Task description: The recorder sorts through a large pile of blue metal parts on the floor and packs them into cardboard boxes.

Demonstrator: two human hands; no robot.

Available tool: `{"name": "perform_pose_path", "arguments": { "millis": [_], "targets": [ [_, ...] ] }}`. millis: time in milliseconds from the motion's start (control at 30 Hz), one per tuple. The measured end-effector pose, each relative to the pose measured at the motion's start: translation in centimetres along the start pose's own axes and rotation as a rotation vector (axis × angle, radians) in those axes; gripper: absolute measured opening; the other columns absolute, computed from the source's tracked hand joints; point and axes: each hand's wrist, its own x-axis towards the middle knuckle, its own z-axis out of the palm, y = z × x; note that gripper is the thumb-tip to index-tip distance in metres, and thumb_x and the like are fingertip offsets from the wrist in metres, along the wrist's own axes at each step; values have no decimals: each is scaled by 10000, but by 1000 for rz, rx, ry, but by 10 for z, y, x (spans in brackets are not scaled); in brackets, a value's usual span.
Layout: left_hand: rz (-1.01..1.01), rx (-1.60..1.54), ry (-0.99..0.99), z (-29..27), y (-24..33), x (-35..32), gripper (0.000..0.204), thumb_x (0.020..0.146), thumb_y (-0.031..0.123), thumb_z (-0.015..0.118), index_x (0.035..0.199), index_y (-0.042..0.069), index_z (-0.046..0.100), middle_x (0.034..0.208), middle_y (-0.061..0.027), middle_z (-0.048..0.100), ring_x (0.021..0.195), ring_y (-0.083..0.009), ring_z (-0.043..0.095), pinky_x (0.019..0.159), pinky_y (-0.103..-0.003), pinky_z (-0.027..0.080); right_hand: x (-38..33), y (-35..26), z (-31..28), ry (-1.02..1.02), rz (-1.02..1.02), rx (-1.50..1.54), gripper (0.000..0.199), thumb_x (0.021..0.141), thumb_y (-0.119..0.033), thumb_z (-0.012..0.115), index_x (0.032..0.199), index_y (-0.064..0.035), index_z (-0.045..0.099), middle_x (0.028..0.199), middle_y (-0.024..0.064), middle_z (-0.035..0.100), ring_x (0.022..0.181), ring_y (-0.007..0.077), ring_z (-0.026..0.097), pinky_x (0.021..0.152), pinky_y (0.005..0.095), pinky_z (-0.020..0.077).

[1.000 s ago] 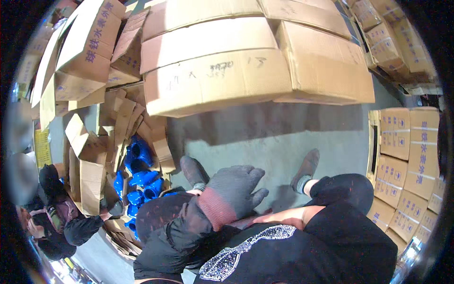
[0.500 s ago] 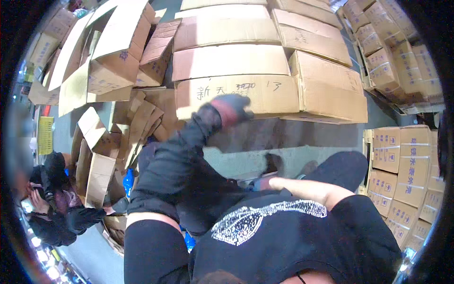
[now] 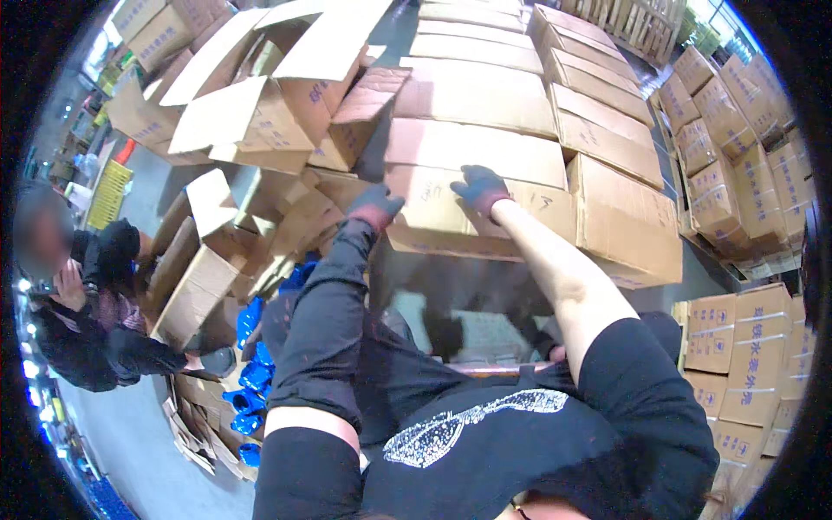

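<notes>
In the head view a long closed cardboard box [image 3: 529, 208] with handwriting on its side lies at the near end of a row of boxes. My left hand [image 3: 378, 206], in a dark glove with a reddish cuff, is at the box's left end, fingers reaching over its corner. My right hand [image 3: 482, 187], gloved alike, rests on the box's upper near edge with its fingers spread. Neither hand is wrapped round anything. A second cardboard box [image 3: 624, 217] stands right beside it.
Open cardboard cartons [image 3: 295, 113] stand at the far left, with an upright open carton [image 3: 195, 286] nearer. Several blue objects [image 3: 251, 377] lie beside my left leg. A person [image 3: 95, 303] sits at the left. Strapped boxes [image 3: 754, 347] are stacked at the right.
My left hand has moved from over the box's middle to its left end. My right hand has come up from near my lap onto the box. The view has shifted.
</notes>
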Motion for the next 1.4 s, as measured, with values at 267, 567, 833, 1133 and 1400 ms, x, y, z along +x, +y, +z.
{"name": "perform_pose_path", "arguments": {
  "millis": [267, 567, 833, 1133, 1400],
  "targets": [
    [29, -348, 74, -11, -29, 60, 471, 770, 372, 565, 1071, 11, 601, 1089, -227, 593, 1023, -365, 557, 869, -413, 431, 28, -31, -37, -304, -86, -197, 489, 778, -478, 540, 977, -49, 662, 876, 166, 666, 864, 275, 647, 791, 398, 491],
    [425, 534, 86, 9, 15, 126, 945, 568, 580, 749, 1340, 145, 422, 1418, -178, 331, 1344, -343, 236, 1103, -431, 193, -111, -64, -9, -232, -418, -210, 178, 758, -155, 549, 873, -42, 623, 850, 170, 637, 803, 334, 635, 671, 421, 498],
    [747, 696, 294, 17, 3, 138, 289, 755, 298, 600, 969, 106, 577, 997, -105, 565, 950, -304, 540, 769, -438, 467, -152, -59, 50, 30, -519, -292, 270, 776, -197, 488, 955, -12, 570, 905, 117, 575, 849, 256, 553, 687, 357, 450],
    [289, 1062, -87, 4, 17, 167, 209, 812, 158, 514, 908, 144, 699, 961, -116, 663, 921, -239, 638, 770, -432, 505, -153, -64, 86, 64, -441, -143, 161, 754, -163, 521, 779, -39, 620, 772, 131, 637, 733, 283, 628, 632, 390, 494],
    [520, 1234, -184, 5, 81, 97, 175, 745, 208, 584, 836, 150, 722, 869, -103, 690, 835, -258, 670, 709, -385, 527, -195, -17, 49, 76, -510, -169, 118, 759, -144, 528, 758, -85, 630, 776, 119, 642, 747, 280, 642, 668, 387, 503]
  ]
}}
